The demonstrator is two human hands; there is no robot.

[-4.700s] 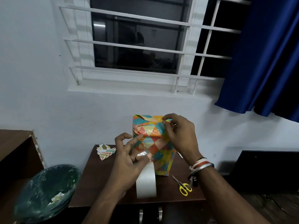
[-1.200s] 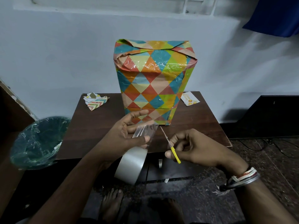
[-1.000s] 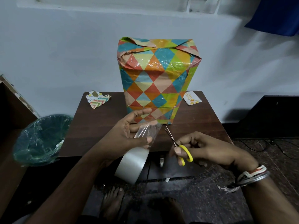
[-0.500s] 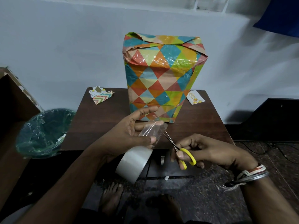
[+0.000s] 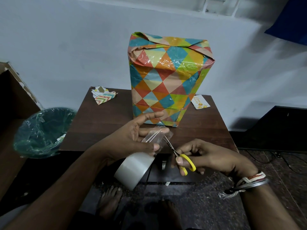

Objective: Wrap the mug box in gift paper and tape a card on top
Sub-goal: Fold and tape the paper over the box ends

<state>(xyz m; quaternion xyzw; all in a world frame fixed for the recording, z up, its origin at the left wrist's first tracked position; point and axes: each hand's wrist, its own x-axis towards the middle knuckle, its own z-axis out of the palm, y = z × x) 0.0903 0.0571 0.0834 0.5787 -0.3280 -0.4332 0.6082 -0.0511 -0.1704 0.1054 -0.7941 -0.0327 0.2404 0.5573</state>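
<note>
The mug box [image 5: 167,80], wrapped in paper with coloured diamonds, stands upright on the brown table [image 5: 103,123]. A small white card [image 5: 199,102] lies behind it on the right. In front of the box my left hand [image 5: 132,140] pinches a pulled-out strip of clear tape [image 5: 155,136] between thumb and fingers. The tape roll [image 5: 132,170] hangs below that hand. My right hand [image 5: 207,158] grips yellow-handled scissors [image 5: 182,160], whose blades touch the strip's right edge.
Crumpled gift paper scraps [image 5: 103,97] lie at the table's back left corner. A green-lined bin [image 5: 41,131] stands on the floor to the left, beside a brown cabinet [image 5: 11,97]. My bare feet [image 5: 109,201] show under the table's front edge.
My right hand let go of the box's top, took up the scissors and brought the blades to the tape strip. My left hand lowered the roll in front of the table.
</note>
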